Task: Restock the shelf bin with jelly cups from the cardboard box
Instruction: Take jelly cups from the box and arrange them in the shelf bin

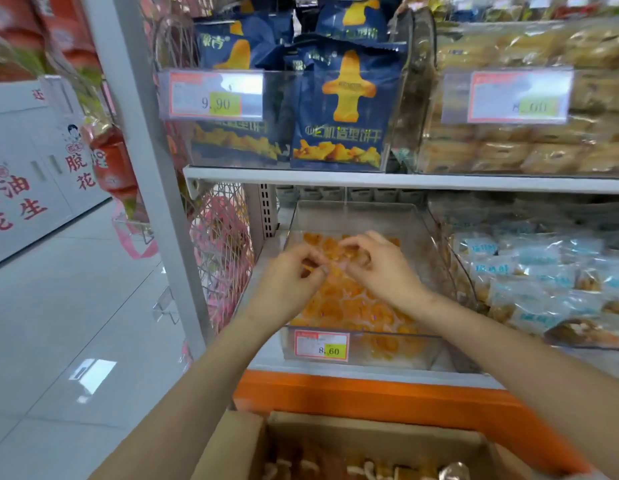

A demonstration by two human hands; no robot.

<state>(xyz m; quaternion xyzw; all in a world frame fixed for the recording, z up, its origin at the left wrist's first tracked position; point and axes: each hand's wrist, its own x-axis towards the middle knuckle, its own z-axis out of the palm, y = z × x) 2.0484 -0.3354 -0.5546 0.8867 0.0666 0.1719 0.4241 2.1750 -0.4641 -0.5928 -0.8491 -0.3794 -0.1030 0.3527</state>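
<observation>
The jelly cups are a heap of orange ones in a clear bin on the lower shelf, filling mostly the front half. Both hands are over the pile, nearly touching each other. The left hand has its fingers curled in, pinching an orange cup against the thumb. The right hand has its fingers bent down onto the cups, but whether they're actually gripping one I can't tell, too blurry.

There's a price tag on the bin's front wall, and under that an orange base strip. The cardboard box sits open just below, cut off by the bottom edge, so its contents are just brownish and pale blobs.

Right of the bin are pale blue packets. The shelf above has dark blue snack bags and wrapped buns in clear bins. A white post and a wire mesh panel close off the left end of the rack. Beyond them is a glossy pale tile floor, with a white display with red lettering further back. The printing on the tags is mostly unreadable.
</observation>
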